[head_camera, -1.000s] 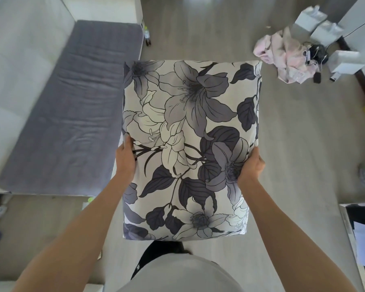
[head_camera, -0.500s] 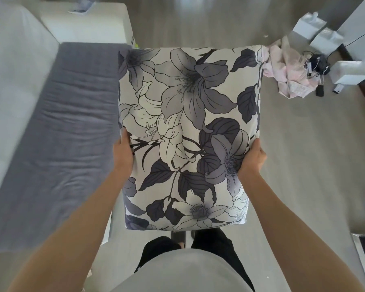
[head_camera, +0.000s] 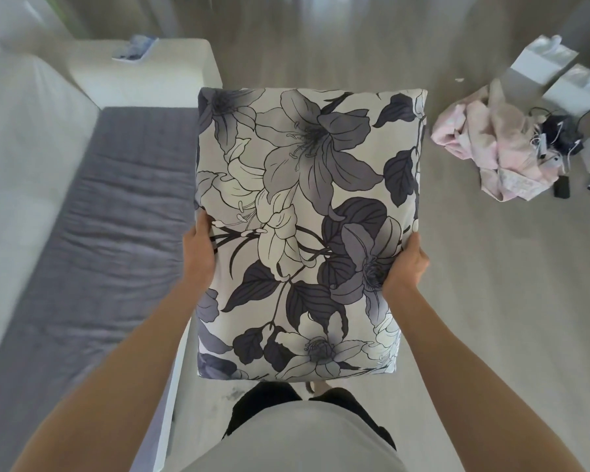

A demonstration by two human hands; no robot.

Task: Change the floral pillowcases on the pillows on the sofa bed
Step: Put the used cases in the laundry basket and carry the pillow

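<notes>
A square pillow in a grey, black and cream floral pillowcase point(head_camera: 307, 212) hangs flat in front of me above the floor, beside the sofa bed point(head_camera: 109, 233). My left hand point(head_camera: 199, 248) grips its left edge and my right hand point(head_camera: 406, 264) grips its right edge, both about halfway down, with the fingers wrapped behind the pillow and out of sight. The sofa bed has a grey quilted seat and cream backrest and armrest at the left.
A crumpled pink cloth point(head_camera: 491, 148) lies on the wooden floor at the right, next to white boxes point(head_camera: 545, 63) and dark cables and chargers point(head_camera: 559, 137). A small blue-white item point(head_camera: 135, 49) rests on the sofa armrest. My legs stand below the pillow.
The view has shifted forward along the sofa, so the armrest now shows. The pillow stays held between both hands in the same grip.
</notes>
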